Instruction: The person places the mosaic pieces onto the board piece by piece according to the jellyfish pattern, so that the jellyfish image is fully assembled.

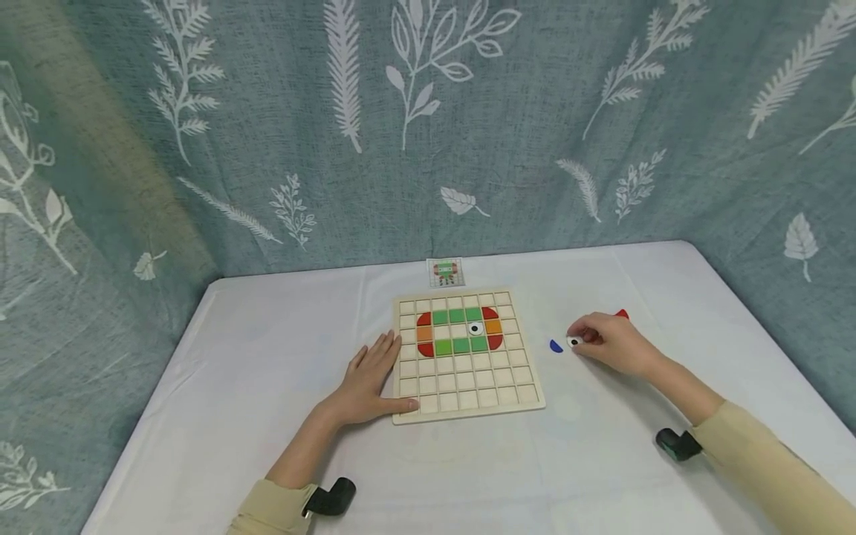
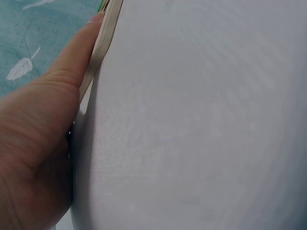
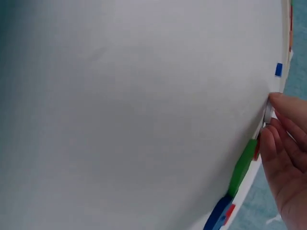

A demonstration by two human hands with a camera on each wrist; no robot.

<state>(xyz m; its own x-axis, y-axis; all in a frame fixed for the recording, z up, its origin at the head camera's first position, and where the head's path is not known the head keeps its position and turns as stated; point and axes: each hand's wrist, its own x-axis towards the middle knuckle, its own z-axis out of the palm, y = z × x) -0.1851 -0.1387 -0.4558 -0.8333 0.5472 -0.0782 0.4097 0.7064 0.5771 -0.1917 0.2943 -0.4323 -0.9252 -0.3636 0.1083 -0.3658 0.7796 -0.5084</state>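
A wooden grid board point(image 1: 468, 379) lies on the table with red, orange and green tiles in it and one eye tile point(image 1: 475, 328) among them. My left hand point(image 1: 368, 383) rests at the board's left side, fingers extended along the edge and thumb over the lower left corner. Right of the board, my right hand point(image 1: 615, 343) pinches another white tile with a black eye point(image 1: 574, 341) between thumb and fingers. Just left of that tile lies a small blue piece point(image 1: 556, 346). Part of a red piece point(image 1: 623, 313) shows behind the right hand.
Behind the board lies a small pattern card point(image 1: 445, 273) with a coloured figure. In the right wrist view, a green piece point(image 3: 242, 165) and a dark blue piece point(image 3: 219, 213) lie near the right hand. A patterned cloth curtain point(image 1: 374, 208) hangs along the table's back edge.
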